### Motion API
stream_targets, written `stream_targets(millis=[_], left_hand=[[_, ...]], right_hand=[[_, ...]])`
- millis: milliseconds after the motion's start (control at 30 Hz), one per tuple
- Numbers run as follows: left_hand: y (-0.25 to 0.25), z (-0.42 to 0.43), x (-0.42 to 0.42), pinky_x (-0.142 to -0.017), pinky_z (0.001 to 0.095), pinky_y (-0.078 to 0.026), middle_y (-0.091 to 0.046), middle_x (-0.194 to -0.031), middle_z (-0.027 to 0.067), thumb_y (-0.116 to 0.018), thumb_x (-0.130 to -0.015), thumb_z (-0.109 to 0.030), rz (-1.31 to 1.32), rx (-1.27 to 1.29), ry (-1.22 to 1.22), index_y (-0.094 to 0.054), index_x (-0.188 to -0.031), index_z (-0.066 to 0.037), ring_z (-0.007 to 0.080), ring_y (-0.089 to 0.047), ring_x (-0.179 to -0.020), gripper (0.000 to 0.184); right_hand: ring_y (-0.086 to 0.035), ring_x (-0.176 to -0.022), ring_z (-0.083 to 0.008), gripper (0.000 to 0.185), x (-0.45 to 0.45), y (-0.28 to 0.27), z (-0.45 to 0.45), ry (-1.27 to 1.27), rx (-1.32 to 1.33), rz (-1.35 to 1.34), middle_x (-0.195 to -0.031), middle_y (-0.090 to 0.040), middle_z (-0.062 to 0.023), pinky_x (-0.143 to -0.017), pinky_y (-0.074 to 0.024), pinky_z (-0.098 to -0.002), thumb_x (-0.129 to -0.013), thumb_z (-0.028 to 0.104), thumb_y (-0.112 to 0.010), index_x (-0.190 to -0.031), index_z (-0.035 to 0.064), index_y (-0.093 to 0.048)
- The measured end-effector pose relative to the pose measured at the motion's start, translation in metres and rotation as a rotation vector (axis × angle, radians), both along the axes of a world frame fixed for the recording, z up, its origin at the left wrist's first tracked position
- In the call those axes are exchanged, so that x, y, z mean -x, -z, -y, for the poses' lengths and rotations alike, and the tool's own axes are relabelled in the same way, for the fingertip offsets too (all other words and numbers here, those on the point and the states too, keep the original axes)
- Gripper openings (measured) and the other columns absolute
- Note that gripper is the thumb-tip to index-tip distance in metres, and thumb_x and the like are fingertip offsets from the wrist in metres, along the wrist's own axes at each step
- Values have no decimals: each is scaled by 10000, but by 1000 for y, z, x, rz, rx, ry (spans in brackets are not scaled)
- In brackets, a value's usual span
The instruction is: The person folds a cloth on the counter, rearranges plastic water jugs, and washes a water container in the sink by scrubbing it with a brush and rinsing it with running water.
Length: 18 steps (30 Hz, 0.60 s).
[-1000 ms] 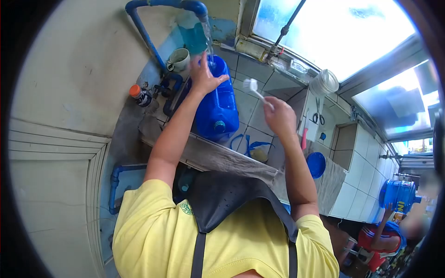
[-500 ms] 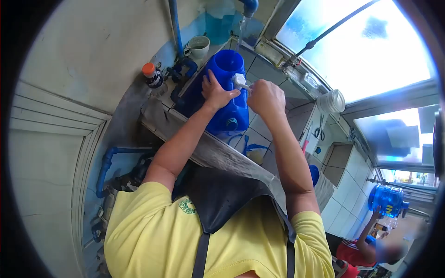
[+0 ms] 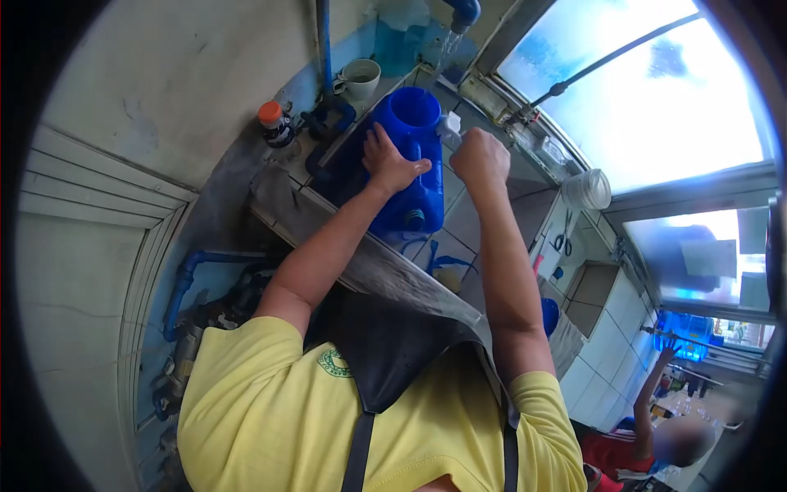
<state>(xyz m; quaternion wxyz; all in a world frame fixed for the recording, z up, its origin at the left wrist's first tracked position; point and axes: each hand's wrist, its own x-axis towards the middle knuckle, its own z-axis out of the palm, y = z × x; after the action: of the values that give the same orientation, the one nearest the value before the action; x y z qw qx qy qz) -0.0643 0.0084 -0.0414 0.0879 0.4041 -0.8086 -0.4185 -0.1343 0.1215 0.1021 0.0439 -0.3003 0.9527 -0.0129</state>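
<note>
A blue plastic water jug (image 3: 422, 184) with a round open mouth stands tilted at the sink. My left hand (image 3: 393, 168) holds its side, fingers spread over the surface and thumb near the moulded handle. To the right of the jug, my right hand (image 3: 482, 160) is closed around the thin handle of a small white-headed brush (image 3: 450, 125). That white head is beside the jug's mouth; its bristles are not clear. Water runs from a blue pipe spout (image 3: 463, 15) down at the mouth. A dark cap (image 3: 415, 219) sits low on the jug.
A white cup (image 3: 361, 79) and an orange-capped bottle (image 3: 275, 123) stand on the left ledge. Scissors (image 3: 563, 238) and a clear jar (image 3: 587, 189) are at the right. Another person in red (image 3: 611, 451) reaches toward a large blue bottle (image 3: 684, 334) at far right.
My right hand has moved the white brush off the jug's side, up and to the right. My left hand stays on the jug. The other person's arm has risen.
</note>
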Motion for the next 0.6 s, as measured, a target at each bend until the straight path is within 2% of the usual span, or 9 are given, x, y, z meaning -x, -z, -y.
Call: stream_targets(millis=[133, 367, 467, 533, 600], left_hand=[[9, -2, -3, -1170, 602, -193, -106, -1602, 340, -819, -694, -482, -35, 6, -26, 11, -1566, 30, 506, -197, -1460, 1309], [3, -6, -2, -1163, 605, -204, -117, -1597, 345, -818, -694, -487, -17, -1, -14, -2, -1562, 37, 514, -209, -1452, 1302], [4, -2, -3, -1160, 607, -212, -125, -1594, 348, -816, -695, -494, -32, 14, -23, -9, -1562, 38, 519, -215, -1448, 1298], [3, -7, -1, -1172, 603, -210, -132, -1605, 326, -810, -713, -485, -15, 14, -28, -13, -1574, 18, 499, -216, -1463, 1277], [0, -8, 3, -1184, 600, -209, -138, -1617, 304, -803, -730, -477, -5, 23, -30, -16, -1586, -2, 480, -217, -1478, 1256]], right_hand=[[-729, -783, -349, 152, -9, -15, -4, -84, -70, 29, -853, -746, -162, -707, -576, -416, -794, 93, -646, -863, 16, -757], [-733, -811, -359, 193, 43, 3, 25, -5, -28, -5, -900, -752, -176, -715, -578, -420, -811, 120, -638, -907, 10, -765], [-733, -820, -361, 202, 60, 2, 49, -154, -44, -88, -918, -755, -168, -715, -578, -425, -821, 140, -630, -903, 15, -767], [-734, -820, -356, 202, 61, -3, 68, -196, -63, -116, -922, -758, -161, -714, -578, -428, -829, 139, -622, -903, 25, -771], [-738, -816, -337, 190, 52, -4, 92, -349, -101, -181, -925, -762, -145, -711, -580, -427, -838, 134, -620, -896, 49, -780]])
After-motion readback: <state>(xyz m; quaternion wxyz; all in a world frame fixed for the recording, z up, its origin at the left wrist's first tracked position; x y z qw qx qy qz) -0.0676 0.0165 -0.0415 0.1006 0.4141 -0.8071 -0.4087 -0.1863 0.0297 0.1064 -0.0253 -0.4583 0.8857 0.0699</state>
